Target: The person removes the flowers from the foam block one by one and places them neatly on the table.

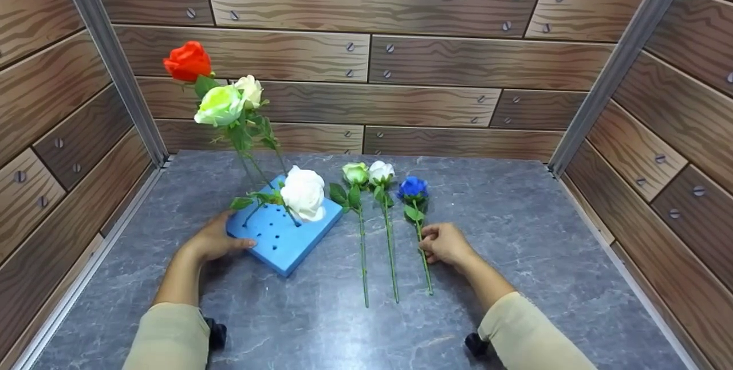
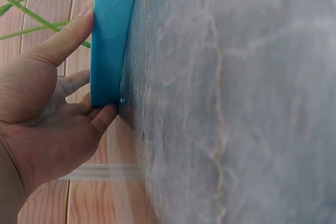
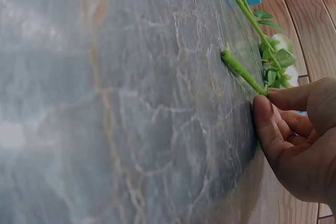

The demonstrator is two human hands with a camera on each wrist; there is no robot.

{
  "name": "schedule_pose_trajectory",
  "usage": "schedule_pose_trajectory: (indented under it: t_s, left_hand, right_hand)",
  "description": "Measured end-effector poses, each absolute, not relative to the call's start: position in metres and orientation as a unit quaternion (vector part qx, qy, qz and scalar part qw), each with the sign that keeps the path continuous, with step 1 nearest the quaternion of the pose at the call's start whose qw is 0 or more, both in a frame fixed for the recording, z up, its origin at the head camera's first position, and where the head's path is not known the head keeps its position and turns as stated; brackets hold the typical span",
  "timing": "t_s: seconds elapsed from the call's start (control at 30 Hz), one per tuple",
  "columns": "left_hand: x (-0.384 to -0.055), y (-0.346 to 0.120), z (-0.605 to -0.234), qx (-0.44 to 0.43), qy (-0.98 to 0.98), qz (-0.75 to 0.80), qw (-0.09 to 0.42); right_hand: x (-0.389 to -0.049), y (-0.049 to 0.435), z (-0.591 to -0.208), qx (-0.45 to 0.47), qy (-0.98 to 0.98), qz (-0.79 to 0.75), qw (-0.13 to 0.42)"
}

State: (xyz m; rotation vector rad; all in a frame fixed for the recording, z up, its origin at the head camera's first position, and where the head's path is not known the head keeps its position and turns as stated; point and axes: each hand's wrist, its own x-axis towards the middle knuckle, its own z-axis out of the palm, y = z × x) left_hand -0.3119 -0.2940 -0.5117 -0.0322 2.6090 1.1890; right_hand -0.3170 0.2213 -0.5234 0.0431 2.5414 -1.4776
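On the grey marbled bench, toward the left, I see a blue block pierced with holes. Four roses stand in it: red, yellow-green, cream and a leaning white one. The left hand grips the block at its left corner, thumb above and fingers against the edge — a hold that, I judge, steadies a light base under tall stems. To the right lie a pale green rose and a second white rose, blooms away from the person, stems side by side and apart, presumably so that each can be picked up singly. The blue rose is last in this row; the right hand pinches its stem below the leaves, leaving the lower end free and — probably by intent — the petals untouched. Whether the whole stem rests on the bench, I cannot tell.
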Motion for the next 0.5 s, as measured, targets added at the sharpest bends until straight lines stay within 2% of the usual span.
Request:
schedule_pose_trajectory:
  t_s: [0.5]
  left_hand:
    - [-0.3126, -0.2941, -0.5127, -0.011, 0.898, 0.419, 0.134]
  right_hand:
    - [-0.3182, 0.225, -0.5202, 0.004, 0.859, -0.503, 0.096]
